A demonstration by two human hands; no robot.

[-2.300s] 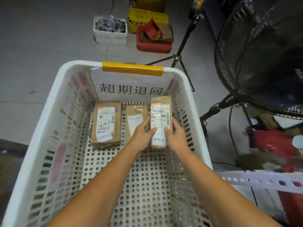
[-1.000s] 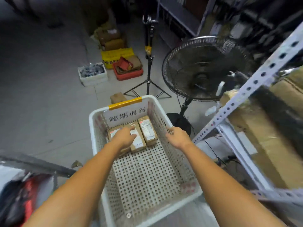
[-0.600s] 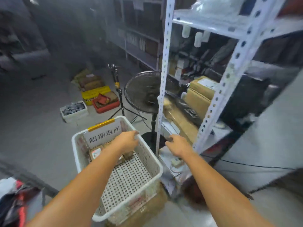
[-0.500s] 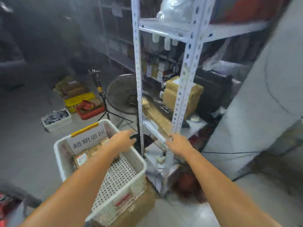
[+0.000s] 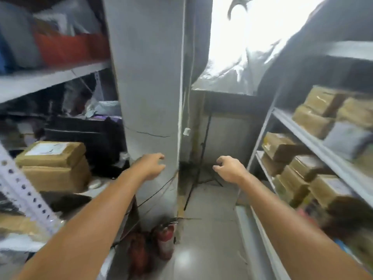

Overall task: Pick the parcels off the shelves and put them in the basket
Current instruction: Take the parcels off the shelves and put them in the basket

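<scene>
Both my arms reach forward in mid-air and hold nothing. My left hand (image 5: pixel 151 166) hangs in front of a grey pillar with its fingers loosely curled. My right hand (image 5: pixel 228 168) is level with it, fingers also loosely curled. Several brown taped parcels (image 5: pixel 298 168) are stacked on the white metal shelves (image 5: pixel 314 138) at my right. Two more cardboard parcels (image 5: pixel 53 164) lie stacked on the left shelf unit. The basket is out of view.
A grey concrete pillar (image 5: pixel 149 98) stands straight ahead. Red fire extinguishers (image 5: pixel 164 239) sit at its foot. A black tripod stand (image 5: pixel 198 164) is in the narrow aisle between pillar and right shelves. Bright plastic sheeting hangs at the far end.
My view has swung right, away from the white basket with its parcels, to the aisle and the right-hand shelves. Both hands let go earlier and now hang empty in front of me.
</scene>
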